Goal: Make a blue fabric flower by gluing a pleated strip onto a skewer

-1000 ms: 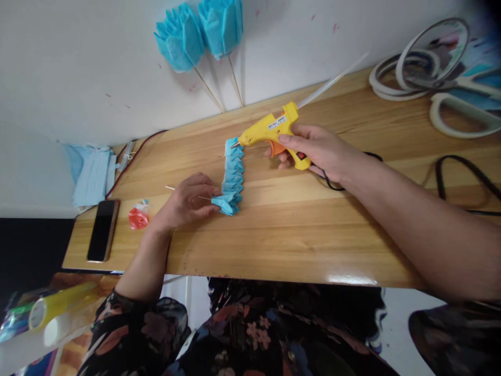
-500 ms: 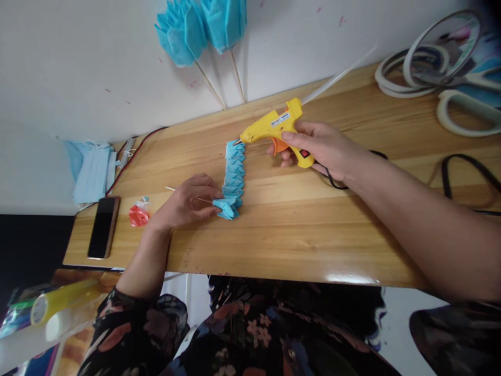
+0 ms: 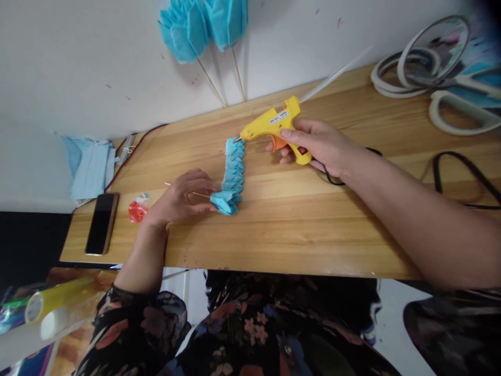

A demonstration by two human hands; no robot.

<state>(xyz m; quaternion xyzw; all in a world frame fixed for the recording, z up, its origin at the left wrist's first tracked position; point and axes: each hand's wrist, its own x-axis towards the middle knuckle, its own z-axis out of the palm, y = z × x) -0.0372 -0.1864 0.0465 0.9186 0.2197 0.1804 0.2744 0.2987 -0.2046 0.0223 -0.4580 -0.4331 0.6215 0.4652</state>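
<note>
My right hand (image 3: 309, 143) is wrapped round the handle of a yellow hot glue gun (image 3: 270, 124), with a clear glue stick (image 3: 335, 75) poking out of its back. Its metal nozzle is at the far end of a pleated blue strip (image 3: 235, 167) lying on the table. My left hand (image 3: 188, 196) is closed round a thin wooden stick (image 3: 201, 195) whose end goes into the rolled near end of the strip. Thumb and fingers are at the edge of that blue roll (image 3: 225, 202).
Two blue fabric flowers (image 3: 183, 31) on sticks lean on the wall. Face masks (image 3: 92, 167), a phone (image 3: 102, 223) and a red wrapper (image 3: 138, 210) lie left. Tape rolls (image 3: 403, 89), scissors (image 3: 454, 112) and a black cord (image 3: 462, 156) are at right.
The roll at the near end of the strip has turned slightly in my left fingers. The glue gun stays at the strip's far end; the whole view has shifted a little.
</note>
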